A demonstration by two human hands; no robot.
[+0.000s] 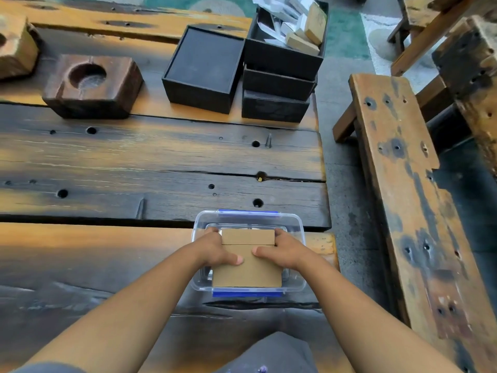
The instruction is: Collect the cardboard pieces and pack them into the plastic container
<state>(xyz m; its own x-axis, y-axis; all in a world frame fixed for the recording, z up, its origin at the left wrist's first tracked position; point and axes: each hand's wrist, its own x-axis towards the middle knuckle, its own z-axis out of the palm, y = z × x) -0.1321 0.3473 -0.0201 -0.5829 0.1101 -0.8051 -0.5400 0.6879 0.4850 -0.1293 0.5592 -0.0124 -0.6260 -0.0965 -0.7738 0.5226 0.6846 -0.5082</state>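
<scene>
Since the wooden table (pixel 134 162) fills most of the frame, the clear plastic container (pixel 300 282) sits low centre at its near edge. Both hands, left hand (pixel 215 250) and right hand (pixel 285 250), clamp the cardboard pieces (pixel 247 267) from either side, probably so the stack goes in square.

Rustic workshop: weathered table (pixel 161 157), bench (pixel 398 184).
</scene>
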